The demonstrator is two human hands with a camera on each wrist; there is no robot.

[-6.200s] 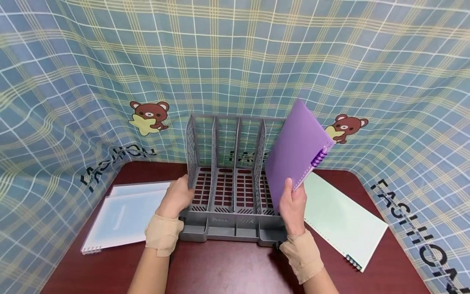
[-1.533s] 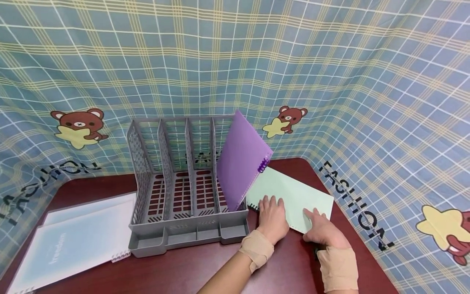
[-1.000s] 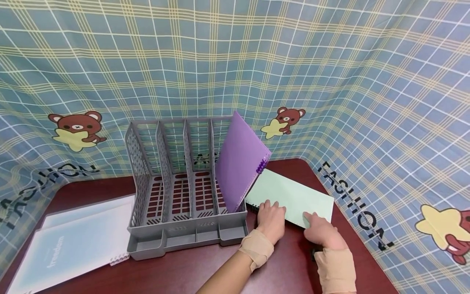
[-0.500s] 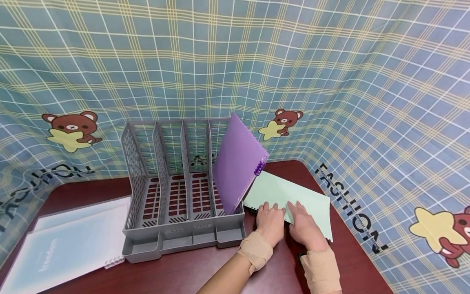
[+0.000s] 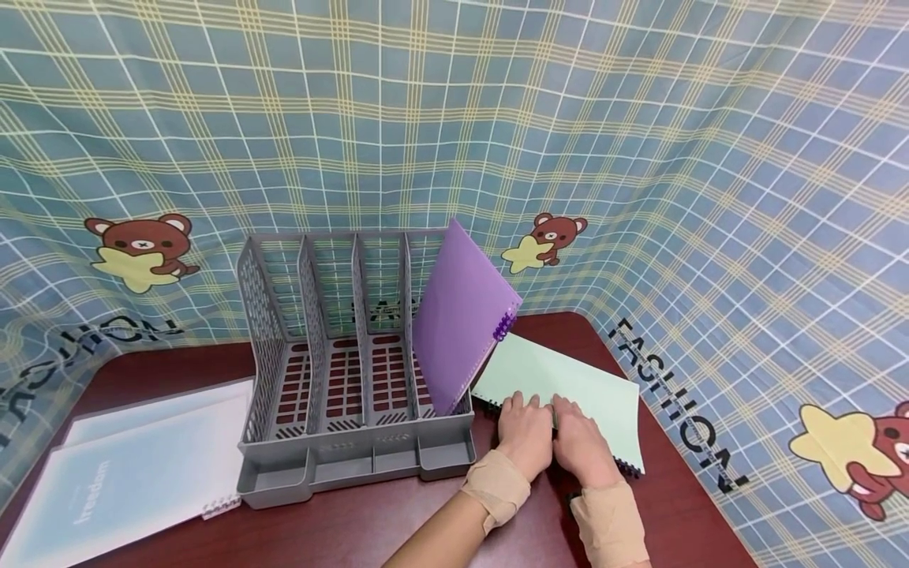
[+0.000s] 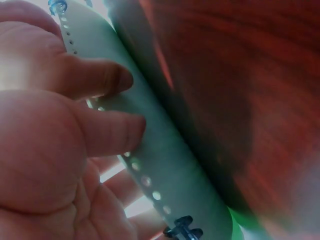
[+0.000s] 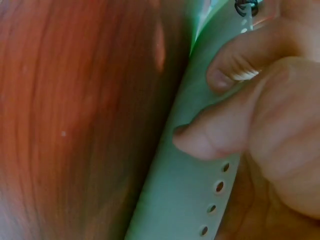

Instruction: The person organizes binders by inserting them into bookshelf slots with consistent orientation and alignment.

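Observation:
A pale green loose-leaf notebook (image 5: 589, 386) lies at the right of the table, its punched binding edge toward me. My left hand (image 5: 524, 435) and right hand (image 5: 582, 443) sit side by side at the middle of that edge, both pinching it. In the left wrist view, thumbs press the notebook's green underside (image 6: 165, 145), with fingers behind the row of holes. The right wrist view has the same grip on the cover (image 7: 185, 185), held above the wood. Purple notebook (image 5: 461, 323) leans upright in the grey file organizer's (image 5: 355, 448) rightmost compartment, untouched.
Two light blue notebooks overlap at the left, the front one (image 5: 149, 469) marked "freedom". Small trays (image 5: 341, 469) line the organizer's front. Checked cloth (image 5: 383, 118) walls in the back and sides of the dark red table (image 5: 383, 521).
Earlier my right hand held the purple notebook at the organizer; now it stands there released. Both hands have moved to the green notebook, my right hand sliding left along its edge beside the left.

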